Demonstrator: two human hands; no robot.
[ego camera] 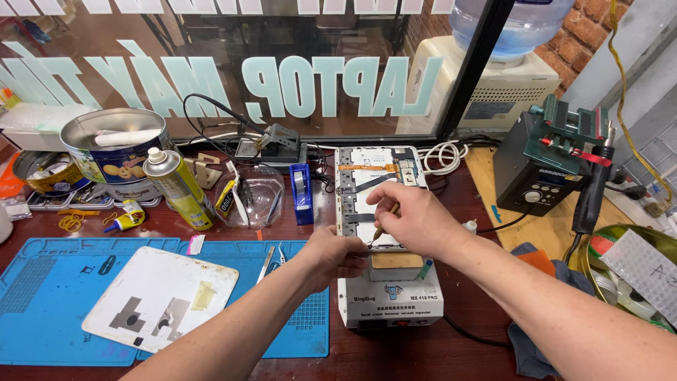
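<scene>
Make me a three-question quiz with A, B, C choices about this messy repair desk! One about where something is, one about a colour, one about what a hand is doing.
1. Where does the yellow spray can stand?
A. right of the round tin
B. on the white machine
C. on the floor

2. What colour is the work mat?
A. red
B. blue
C. green

3. What is the right hand doing?
A. resting flat and empty
B. holding a cup
C. holding a thin tool over the opened device

Answers: 1 A, the can stands beside the tin. 2 B, the mat is blue. 3 C, fingers pinch the tool while the left hand steadies the device's edge.
</scene>
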